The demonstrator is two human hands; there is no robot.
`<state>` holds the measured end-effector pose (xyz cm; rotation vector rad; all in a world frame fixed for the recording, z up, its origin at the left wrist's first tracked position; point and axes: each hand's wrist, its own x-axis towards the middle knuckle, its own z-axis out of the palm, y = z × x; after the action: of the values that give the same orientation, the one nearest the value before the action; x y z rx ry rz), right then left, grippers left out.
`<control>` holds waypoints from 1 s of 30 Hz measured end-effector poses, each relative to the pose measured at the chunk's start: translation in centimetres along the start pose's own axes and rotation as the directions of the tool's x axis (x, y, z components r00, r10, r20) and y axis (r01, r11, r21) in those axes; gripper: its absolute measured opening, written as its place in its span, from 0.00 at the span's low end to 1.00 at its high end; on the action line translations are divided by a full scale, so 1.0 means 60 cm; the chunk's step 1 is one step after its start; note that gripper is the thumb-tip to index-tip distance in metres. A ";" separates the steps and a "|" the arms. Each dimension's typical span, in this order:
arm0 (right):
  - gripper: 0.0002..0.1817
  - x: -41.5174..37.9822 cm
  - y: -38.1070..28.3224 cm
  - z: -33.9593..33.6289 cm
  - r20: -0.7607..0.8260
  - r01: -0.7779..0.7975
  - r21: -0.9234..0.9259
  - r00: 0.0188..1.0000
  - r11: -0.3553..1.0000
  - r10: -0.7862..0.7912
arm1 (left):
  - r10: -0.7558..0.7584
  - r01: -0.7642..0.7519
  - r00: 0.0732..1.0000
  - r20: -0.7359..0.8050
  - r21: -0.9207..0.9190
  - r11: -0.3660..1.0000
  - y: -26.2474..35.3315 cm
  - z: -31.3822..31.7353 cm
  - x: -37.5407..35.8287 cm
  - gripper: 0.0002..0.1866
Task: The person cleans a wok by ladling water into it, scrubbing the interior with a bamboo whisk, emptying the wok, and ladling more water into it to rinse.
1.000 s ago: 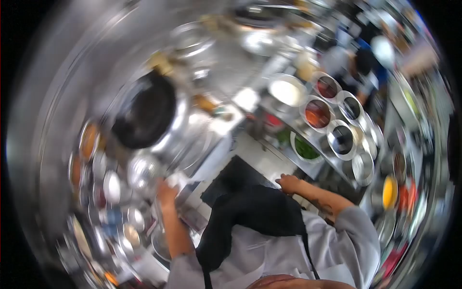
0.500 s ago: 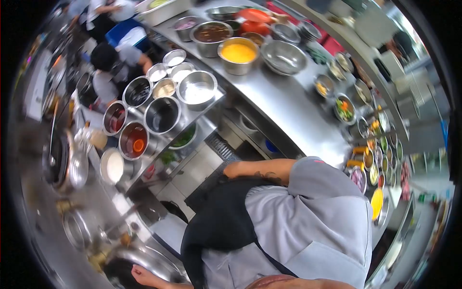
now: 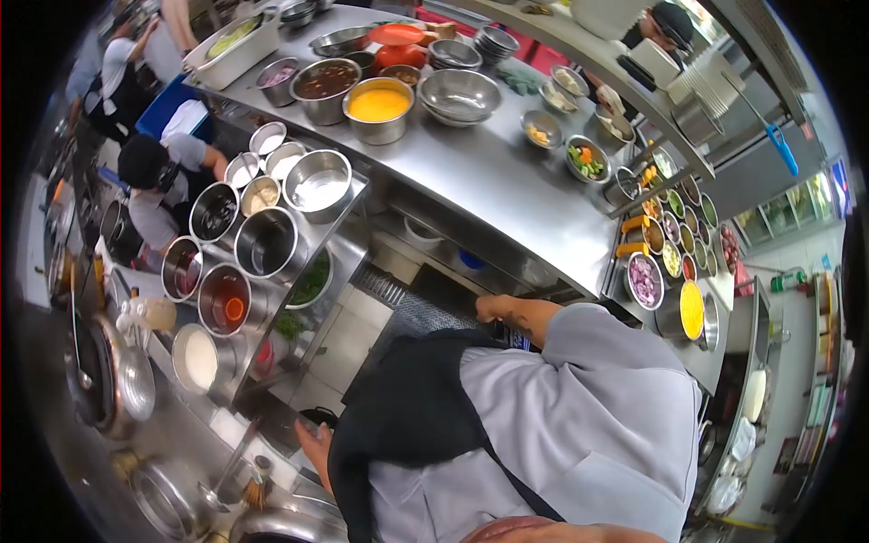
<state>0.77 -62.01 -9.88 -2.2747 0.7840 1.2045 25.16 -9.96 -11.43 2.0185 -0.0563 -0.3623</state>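
My left hand [image 3: 314,450] is at the lower left, beside my black apron [image 3: 403,385]. Its fingers are apart and hold nothing that I can see. Close to it are a long-handled ladle [image 3: 217,498] and a brush [image 3: 256,489] by a large metal pan [image 3: 290,525]. My right hand [image 3: 490,309] hangs above the floor, in front of the steel counter's lower part. Its fingers look loosely curled, with no object visible in them. Partly hidden under that forearm is a small blue item [image 3: 518,339].
A steel counter [image 3: 507,181] bears a pot of yellow liquid [image 3: 378,106], metal bowls [image 3: 459,97] and cut vegetables. Several sauce pots [image 3: 265,242] crowd a lower stand at left. A co-worker [image 3: 163,176] is beyond them. Ingredient containers [image 3: 645,281] line the right side.
My left hand has moved up and right, away from the large pan, and its fingers have opened. My right hand has shifted right. The view has turned, so the counter things appear further left.
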 end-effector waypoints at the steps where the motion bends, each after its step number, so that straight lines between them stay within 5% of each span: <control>1: 0.16 0.006 -0.007 0.010 0.030 0.016 -0.035 0.999 0.999 -0.015 | -0.104 0.107 0.986 0.132 -0.009 0.994 -0.054 0.004 0.011 0.38; 4: 0.14 0.059 -0.042 0.022 0.098 0.166 -0.122 0.983 0.979 -0.155 | -0.344 0.352 0.885 0.313 0.032 0.935 -0.157 -0.011 -0.002 0.37; 6: 0.13 0.097 -0.087 0.004 0.120 0.289 -0.199 0.955 0.936 -0.270 | -0.448 0.442 0.882 0.148 0.072 0.894 -0.040 0.008 -0.085 0.35; 9: 0.14 0.138 -0.224 -0.057 0.139 0.475 -0.355 0.879 0.805 -0.457 | -0.275 0.256 0.960 0.052 0.233 0.938 0.015 0.009 -0.181 0.30; 11: 0.17 0.156 -0.342 -0.100 0.159 0.594 -0.409 0.794 0.692 -0.587 | -0.289 0.294 0.955 -0.062 0.274 0.916 0.031 0.011 -0.250 0.29; 15: 0.23 0.145 -0.614 -0.152 -0.029 0.824 -0.385 0.440 0.416 -0.897 | -0.325 0.399 0.901 -0.288 0.257 0.880 0.064 0.038 -0.366 0.29; 17: 0.20 0.111 -0.744 -0.161 -0.197 0.927 -0.366 0.010 0.083 -0.980 | -0.359 0.458 0.860 -0.362 0.240 0.856 0.095 0.056 -0.412 0.28; 19: 0.16 0.047 -0.851 -0.159 -0.211 0.937 -0.348 -0.049 0.028 -0.976 | -0.497 0.587 0.769 -0.401 0.136 0.798 0.117 0.072 -0.456 0.28; 22: 0.15 0.055 -0.965 -0.121 -0.086 0.917 -0.400 -0.044 -0.006 -0.995 | -0.556 0.661 0.698 -0.452 0.105 0.743 0.038 0.128 -0.535 0.28; 25: 0.18 0.071 -1.018 -0.054 0.174 0.901 -0.389 0.278 0.194 -0.945 | -0.647 0.717 0.629 -0.431 0.001 0.697 0.009 0.164 -0.581 0.28; 27: 0.19 0.131 -1.035 -0.004 0.232 0.925 -0.367 0.195 0.100 -0.953 | -0.636 0.699 0.623 -0.454 -0.041 0.714 0.010 0.164 -0.586 0.28; 29: 0.15 0.160 -1.044 0.033 0.055 0.909 -0.410 0.105 0.073 -0.993 | -0.571 0.642 0.629 -0.527 -0.062 0.764 0.030 0.153 -0.600 0.28; 30: 0.18 0.123 -1.061 0.022 0.195 0.879 -0.459 0.240 0.127 -0.951 | -0.506 0.595 0.635 -0.584 -0.049 0.802 0.050 0.136 -0.602 0.28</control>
<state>45.57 -16.21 -9.11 -2.4377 -1.0686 0.5560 -11.21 -11.33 -3.88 2.1828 0.9760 -0.1057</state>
